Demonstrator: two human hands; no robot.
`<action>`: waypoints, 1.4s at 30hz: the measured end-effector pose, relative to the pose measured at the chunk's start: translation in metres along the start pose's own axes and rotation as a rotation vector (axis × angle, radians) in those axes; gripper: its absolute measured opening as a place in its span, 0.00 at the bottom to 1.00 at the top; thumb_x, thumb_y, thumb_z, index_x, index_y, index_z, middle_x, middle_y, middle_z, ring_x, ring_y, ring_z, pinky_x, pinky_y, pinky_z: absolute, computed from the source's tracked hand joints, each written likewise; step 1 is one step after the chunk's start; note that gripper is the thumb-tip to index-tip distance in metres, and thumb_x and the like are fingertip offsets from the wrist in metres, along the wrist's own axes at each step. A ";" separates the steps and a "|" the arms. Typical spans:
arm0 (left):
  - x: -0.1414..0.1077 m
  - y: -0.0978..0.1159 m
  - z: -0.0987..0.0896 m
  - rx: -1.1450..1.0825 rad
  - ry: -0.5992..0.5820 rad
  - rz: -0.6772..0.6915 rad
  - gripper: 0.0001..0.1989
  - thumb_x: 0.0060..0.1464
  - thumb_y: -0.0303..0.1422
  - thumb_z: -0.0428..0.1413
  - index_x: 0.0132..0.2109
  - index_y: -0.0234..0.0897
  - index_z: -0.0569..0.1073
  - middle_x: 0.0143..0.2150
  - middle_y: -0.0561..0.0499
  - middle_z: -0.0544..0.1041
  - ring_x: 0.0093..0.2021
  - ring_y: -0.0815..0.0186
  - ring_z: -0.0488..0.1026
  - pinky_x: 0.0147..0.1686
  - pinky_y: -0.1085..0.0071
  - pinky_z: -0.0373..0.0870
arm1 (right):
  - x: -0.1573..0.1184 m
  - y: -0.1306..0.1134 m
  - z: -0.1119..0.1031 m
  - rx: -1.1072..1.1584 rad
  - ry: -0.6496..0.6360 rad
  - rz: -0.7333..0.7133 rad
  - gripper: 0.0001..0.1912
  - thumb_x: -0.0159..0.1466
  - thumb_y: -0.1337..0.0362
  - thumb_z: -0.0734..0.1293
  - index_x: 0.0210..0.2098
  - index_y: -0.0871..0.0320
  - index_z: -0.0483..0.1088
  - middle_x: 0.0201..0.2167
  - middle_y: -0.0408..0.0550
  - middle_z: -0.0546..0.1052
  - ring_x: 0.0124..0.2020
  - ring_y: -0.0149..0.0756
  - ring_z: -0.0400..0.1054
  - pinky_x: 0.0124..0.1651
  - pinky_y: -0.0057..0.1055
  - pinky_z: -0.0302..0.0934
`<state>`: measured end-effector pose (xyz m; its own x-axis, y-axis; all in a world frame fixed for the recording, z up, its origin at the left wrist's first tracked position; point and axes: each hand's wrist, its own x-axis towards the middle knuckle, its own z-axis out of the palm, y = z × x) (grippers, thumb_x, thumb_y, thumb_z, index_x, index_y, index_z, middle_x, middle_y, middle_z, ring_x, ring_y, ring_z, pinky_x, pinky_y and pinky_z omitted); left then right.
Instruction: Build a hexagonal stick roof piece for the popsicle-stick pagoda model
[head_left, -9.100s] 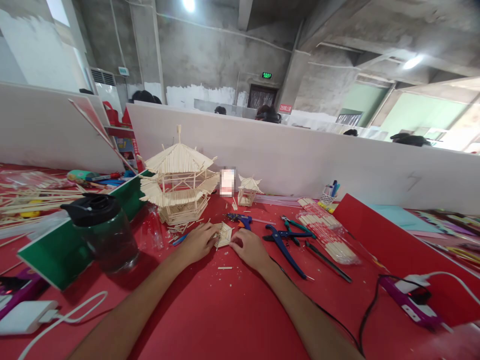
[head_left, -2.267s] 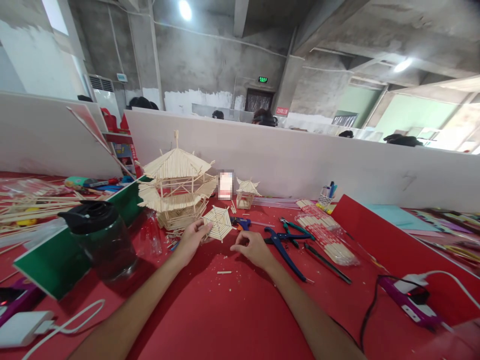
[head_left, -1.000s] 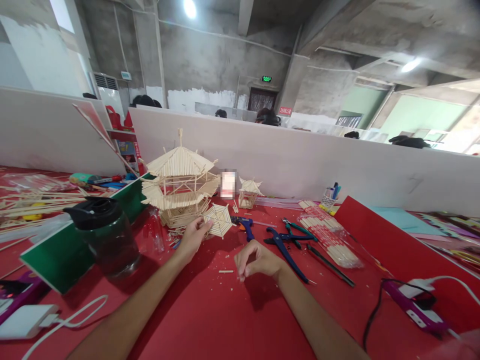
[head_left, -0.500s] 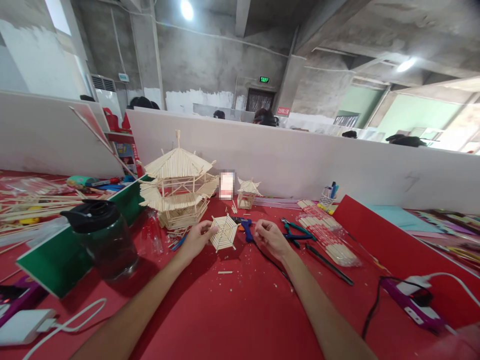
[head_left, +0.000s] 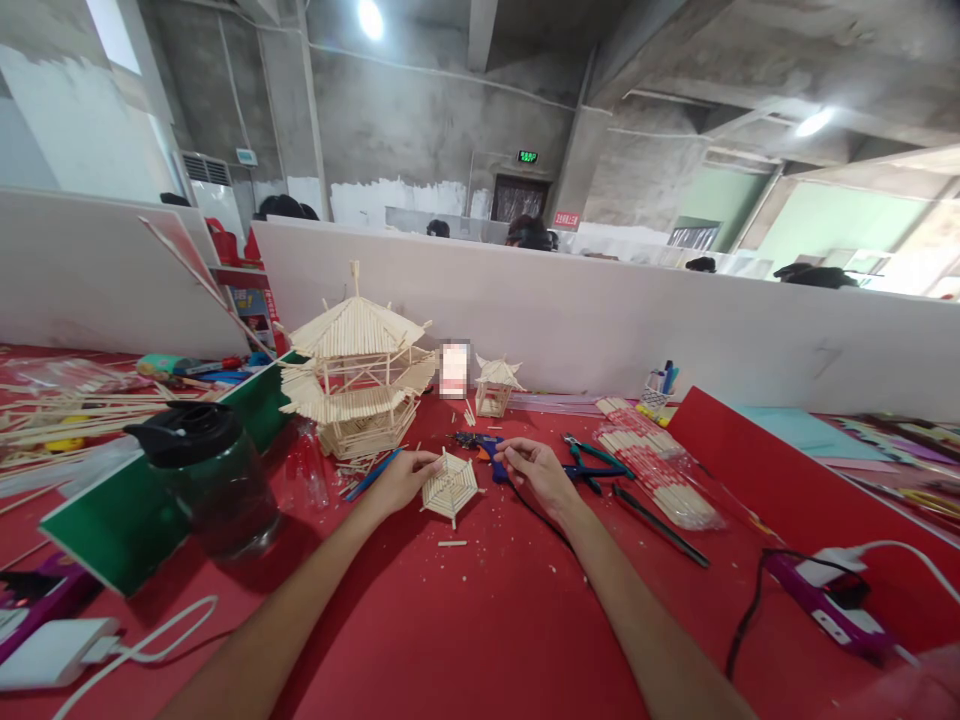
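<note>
As the stick panel [head_left: 450, 487] is pinched over the table [head_left: 450, 640] by the left hand [head_left: 403, 483], the grip of the right hand [head_left: 541, 478] beside the glue gun [head_left: 493, 458] cannot be judged; positioning seems underway, steady support required next.

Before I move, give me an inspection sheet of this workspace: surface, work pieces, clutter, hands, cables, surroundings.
Surface: red table, scattered with pale crumbs and a short loose stick.
Work pieces: hexagonal stick web; large pavilion and small pavilion standing behind it.
Clutter: bottle, pliers, skewer packs, glue gun.
Hands: left hand holds the web by its edge; right hand is at the glue gun's handle, contact unclear.
Cables: black cable near the purple power strip; white cable at the left.
Surroundings: pale partition, heads beyond it, lit green exit sign.
</note>
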<state>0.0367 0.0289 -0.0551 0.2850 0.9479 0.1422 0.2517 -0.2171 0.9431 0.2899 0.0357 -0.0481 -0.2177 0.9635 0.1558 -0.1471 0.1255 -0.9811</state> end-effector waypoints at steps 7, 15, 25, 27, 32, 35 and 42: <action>-0.001 0.004 0.000 0.208 0.105 0.131 0.08 0.48 0.39 0.62 0.35 0.43 0.82 0.37 0.49 0.83 0.39 0.56 0.76 0.42 0.69 0.68 | -0.003 0.000 0.007 -0.156 -0.008 -0.017 0.19 0.51 0.49 0.74 0.27 0.59 0.71 0.21 0.41 0.74 0.20 0.26 0.58 0.23 0.25 0.51; -0.005 0.016 0.004 0.265 0.046 0.242 0.10 0.54 0.38 0.59 0.42 0.44 0.81 0.46 0.46 0.82 0.49 0.54 0.75 0.54 0.65 0.65 | -0.005 -0.003 0.011 -0.207 -0.109 -0.069 0.15 0.52 0.54 0.74 0.31 0.58 0.77 0.28 0.46 0.79 0.29 0.33 0.69 0.34 0.30 0.60; -0.020 0.042 0.033 0.236 0.027 0.257 0.17 0.55 0.41 0.60 0.51 0.43 0.78 0.49 0.47 0.80 0.48 0.56 0.76 0.52 0.67 0.67 | -0.013 0.000 0.024 0.026 -0.201 0.030 0.22 0.55 0.51 0.74 0.42 0.56 0.67 0.29 0.45 0.80 0.21 0.27 0.63 0.24 0.23 0.52; -0.020 0.042 0.037 0.172 0.022 0.204 0.19 0.54 0.40 0.60 0.52 0.42 0.77 0.48 0.46 0.81 0.46 0.56 0.77 0.49 0.66 0.69 | -0.013 0.001 0.026 0.049 -0.218 0.020 0.23 0.56 0.51 0.74 0.43 0.56 0.66 0.29 0.45 0.80 0.22 0.28 0.64 0.24 0.23 0.52; -0.016 0.036 0.041 -0.096 -0.111 0.082 0.28 0.53 0.38 0.60 0.61 0.39 0.69 0.50 0.44 0.79 0.48 0.57 0.77 0.47 0.63 0.73 | -0.015 -0.003 0.026 0.067 -0.272 -0.031 0.21 0.57 0.53 0.74 0.45 0.56 0.67 0.32 0.46 0.80 0.27 0.29 0.69 0.31 0.26 0.61; -0.015 0.032 0.042 -0.231 -0.178 0.057 0.32 0.51 0.40 0.63 0.62 0.38 0.68 0.52 0.42 0.78 0.49 0.57 0.76 0.50 0.61 0.72 | -0.018 -0.006 0.026 0.073 -0.301 -0.029 0.22 0.56 0.55 0.75 0.45 0.55 0.68 0.32 0.45 0.80 0.30 0.30 0.71 0.37 0.29 0.64; -0.014 0.035 0.040 -0.341 -0.054 0.013 0.29 0.50 0.46 0.63 0.54 0.34 0.74 0.49 0.41 0.79 0.47 0.57 0.76 0.48 0.62 0.71 | -0.019 -0.006 0.027 0.024 -0.331 -0.020 0.20 0.55 0.54 0.76 0.41 0.56 0.72 0.32 0.45 0.79 0.30 0.32 0.71 0.34 0.29 0.63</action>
<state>0.0788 -0.0018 -0.0363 0.3365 0.9301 0.1474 -0.0732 -0.1302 0.9888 0.2689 0.0103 -0.0419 -0.5158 0.8312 0.2076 -0.1764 0.1341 -0.9751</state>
